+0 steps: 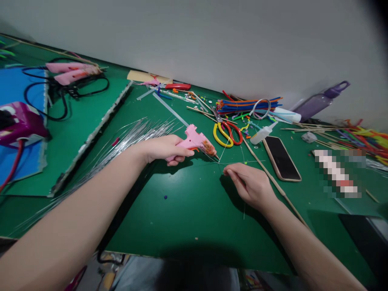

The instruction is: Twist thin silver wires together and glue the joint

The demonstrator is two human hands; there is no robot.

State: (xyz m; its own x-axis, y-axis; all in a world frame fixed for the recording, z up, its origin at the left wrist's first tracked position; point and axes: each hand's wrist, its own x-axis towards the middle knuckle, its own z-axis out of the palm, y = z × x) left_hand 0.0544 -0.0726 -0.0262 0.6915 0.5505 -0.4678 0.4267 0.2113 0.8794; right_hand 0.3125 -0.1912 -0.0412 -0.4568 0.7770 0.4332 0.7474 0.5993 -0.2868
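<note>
My left hand [171,150] is wrapped around the handle of a pink hot glue gun [194,139]. A long clear glue stick [170,108] sticks out of the gun's back end. Its nozzle points down and right, touching or almost touching a joint of thin silvery wires [226,150]. My right hand [250,184] pinches one of these wires between thumb and fingertips, just right of the nozzle. Other strands fan out from the joint, up and to the right. Just behind the wires lie scissors [223,135] with yellow and red handles.
A bundle of loose silvery wires [130,139] lies left, partly under my left forearm. To the right are a small glue bottle [261,134], a phone [281,157] and a wooden stick [273,180]. Pipe cleaners [245,107] and a purple bottle [317,103] lie by the wall. Another pink glue gun [75,74] is far left.
</note>
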